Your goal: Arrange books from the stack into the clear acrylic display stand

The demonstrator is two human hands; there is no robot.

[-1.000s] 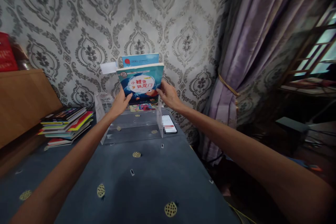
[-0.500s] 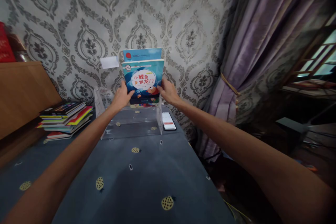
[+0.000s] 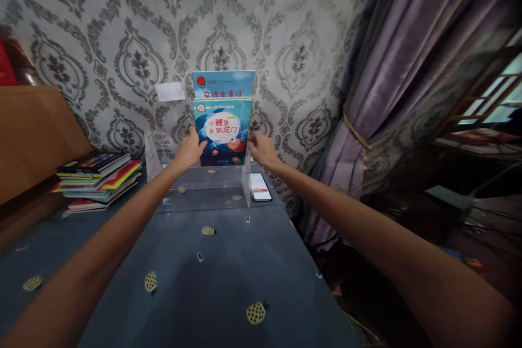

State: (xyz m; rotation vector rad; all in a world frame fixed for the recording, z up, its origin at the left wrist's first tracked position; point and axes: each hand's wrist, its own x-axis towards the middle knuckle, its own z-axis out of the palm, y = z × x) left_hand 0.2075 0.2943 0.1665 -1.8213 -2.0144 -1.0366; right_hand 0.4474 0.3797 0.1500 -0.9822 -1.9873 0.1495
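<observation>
1 clear rack [image 3: 246, 186]. upright at its rear stood 1 front book [image 3: 220, 148], teal to navy, white oval, red title; 1 blue book [image 3: 223, 80] behind. left hand [image 3: 190, 148] half-open, right hand [image 3: 263, 149] curled, at front book's side edges; couldn't tell grip. 1 phone [image 3: 261, 187] beside rack.

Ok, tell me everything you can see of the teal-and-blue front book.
The front book is closed, its glossy-looking cover teal above and dark blue below, with reddish Chinese lettering in a pale oval and an orange-red cartoon figure at lower right. It stands roughly upright at the back of the clear rack, before another blue book. The left hand and right hand flank its side edges; grip is unclear.
</observation>
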